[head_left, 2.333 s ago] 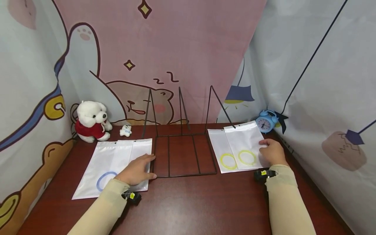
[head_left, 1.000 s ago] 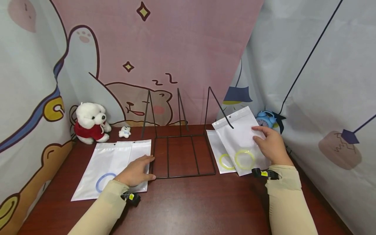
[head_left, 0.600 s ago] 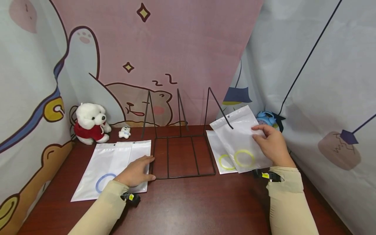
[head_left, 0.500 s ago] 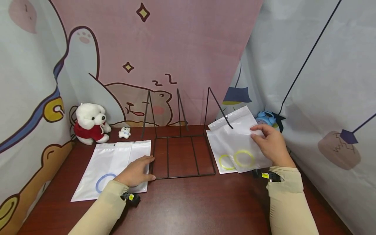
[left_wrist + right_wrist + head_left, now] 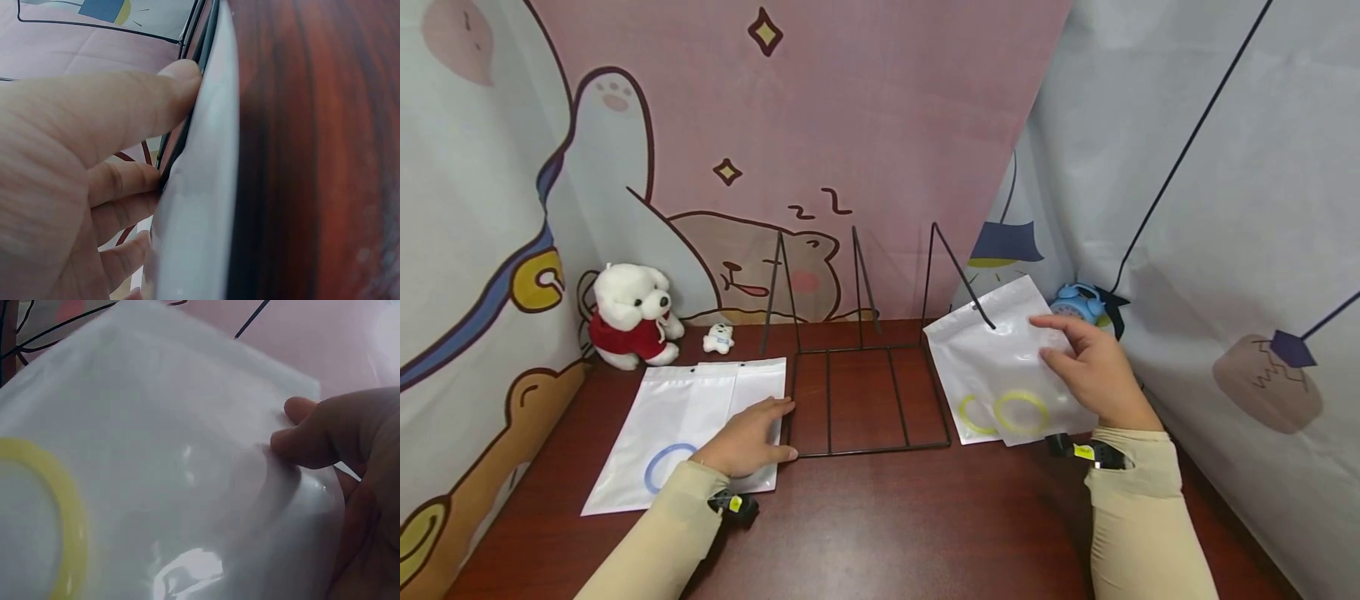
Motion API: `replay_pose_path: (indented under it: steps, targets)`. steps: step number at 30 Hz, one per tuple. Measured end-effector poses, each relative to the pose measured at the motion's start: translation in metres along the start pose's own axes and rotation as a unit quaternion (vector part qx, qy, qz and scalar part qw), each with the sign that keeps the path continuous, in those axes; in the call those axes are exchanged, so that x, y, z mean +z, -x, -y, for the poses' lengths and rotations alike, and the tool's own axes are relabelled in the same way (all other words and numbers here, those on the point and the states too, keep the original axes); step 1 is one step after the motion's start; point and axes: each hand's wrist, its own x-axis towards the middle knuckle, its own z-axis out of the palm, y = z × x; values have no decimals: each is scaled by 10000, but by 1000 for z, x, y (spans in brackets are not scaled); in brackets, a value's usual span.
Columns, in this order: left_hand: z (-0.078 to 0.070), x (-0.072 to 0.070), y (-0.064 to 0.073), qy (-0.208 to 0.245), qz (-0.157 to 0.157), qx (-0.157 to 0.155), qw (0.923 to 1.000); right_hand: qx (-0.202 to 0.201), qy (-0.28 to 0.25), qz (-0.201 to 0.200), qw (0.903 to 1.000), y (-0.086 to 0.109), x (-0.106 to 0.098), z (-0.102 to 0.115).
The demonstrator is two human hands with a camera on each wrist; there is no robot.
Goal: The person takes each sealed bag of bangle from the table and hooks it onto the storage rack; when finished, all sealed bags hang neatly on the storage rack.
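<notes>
My right hand (image 5: 1093, 367) pinches a white zip bag (image 5: 187, 425) by its right edge, thumb in front and fingers behind. The bag is tilted, and a yellow ring (image 5: 1022, 412) shows through it. In the head view, the hole in its top strip overlaps the right prong of a black wire rack (image 5: 868, 452), whose tip shows in front of the bag. Another zip bag (image 5: 947, 358) with a yellow ring lies partly behind it. My left hand (image 5: 748, 437) rests at the rack's left side over a white zip bag, thumb and fingertips against the rack's edge.
Two overlapping white zip bags (image 5: 625, 450) lie at left, a blue ring (image 5: 658, 467) showing in one. A white plush dog (image 5: 632, 312) in red and a small white bear figure (image 5: 718, 337) stand at back left. A blue alarm clock (image 5: 1077, 298) is behind the right-hand bag.
My right hand has raised the top of its bag from the table and brought it leftward to the rack's right prong, then slightly down. The left hand stays in place.
</notes>
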Motion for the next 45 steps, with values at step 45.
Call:
replay_pose_path:
  steps: [45]
  targets:
    - [4, 3, -2, 42, 47, -93, 9999, -568, -1918, 220, 9795, 13, -7, 25]
